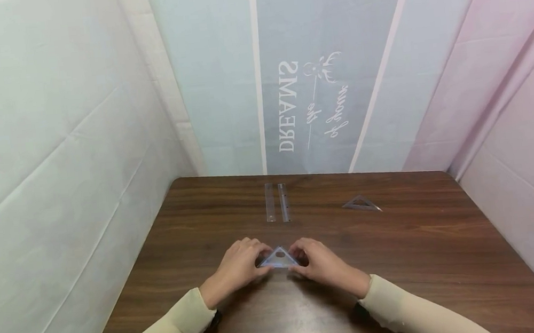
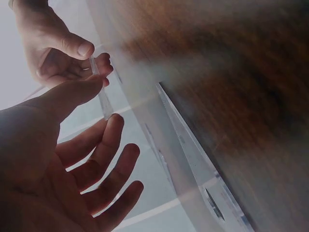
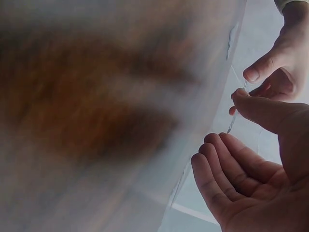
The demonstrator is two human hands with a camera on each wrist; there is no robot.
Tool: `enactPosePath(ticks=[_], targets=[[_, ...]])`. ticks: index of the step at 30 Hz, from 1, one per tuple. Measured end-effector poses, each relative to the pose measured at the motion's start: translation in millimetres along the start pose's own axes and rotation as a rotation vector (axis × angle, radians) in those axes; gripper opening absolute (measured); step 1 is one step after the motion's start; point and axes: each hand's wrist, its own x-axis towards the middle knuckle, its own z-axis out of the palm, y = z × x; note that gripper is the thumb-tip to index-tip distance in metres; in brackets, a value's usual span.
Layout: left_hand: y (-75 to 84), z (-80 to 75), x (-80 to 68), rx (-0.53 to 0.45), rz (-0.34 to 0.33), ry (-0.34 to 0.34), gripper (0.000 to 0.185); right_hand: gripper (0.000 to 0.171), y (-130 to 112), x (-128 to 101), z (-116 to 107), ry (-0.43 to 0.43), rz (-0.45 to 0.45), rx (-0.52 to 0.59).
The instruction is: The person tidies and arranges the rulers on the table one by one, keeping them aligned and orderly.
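A clear, blue-tinted set square (image 1: 281, 259) with an oval hole is held between both hands over the front middle of the table. My left hand (image 1: 241, 264) pinches its left corner between thumb and fingertips. On the opposite corner, my right hand (image 1: 322, 265) grips with thumb and fingers. Edge-on in the left wrist view, the set square (image 2: 102, 96) is a thin strip between the two thumbs and fingertips. The right wrist view shows its thin edge (image 3: 233, 122) at my right fingers, the other fingers relaxed.
Two clear rulers (image 1: 269, 202) (image 1: 284, 202) lie side by side farther back on the wooden table (image 1: 194, 211). Another set square (image 1: 362, 204) lies at the back right. A clear, slotted flat piece (image 2: 193, 159) appears close up in the left wrist view. Fabric walls enclose the table.
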Motion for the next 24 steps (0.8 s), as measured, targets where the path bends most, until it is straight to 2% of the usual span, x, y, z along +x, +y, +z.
enactPosePath(ticks=[8, 18, 24], targets=[[-2.3, 2.2, -6.3, 0.018, 0.018, -0.005, 0.035, 0.032, 0, -2, 9, -0.022, -0.01, -0.04], [-5.6, 4.6, -13.3, 0.043, 0.017, -0.027, 0.034, 0.031, -3, 0, 16, -0.025, -0.058, -0.127], [-6.7, 5.8, -14.6, 0.046, 0.029, -0.025, 0.036, 0.032, -7, 0, 17, -0.036, -0.055, -0.151]])
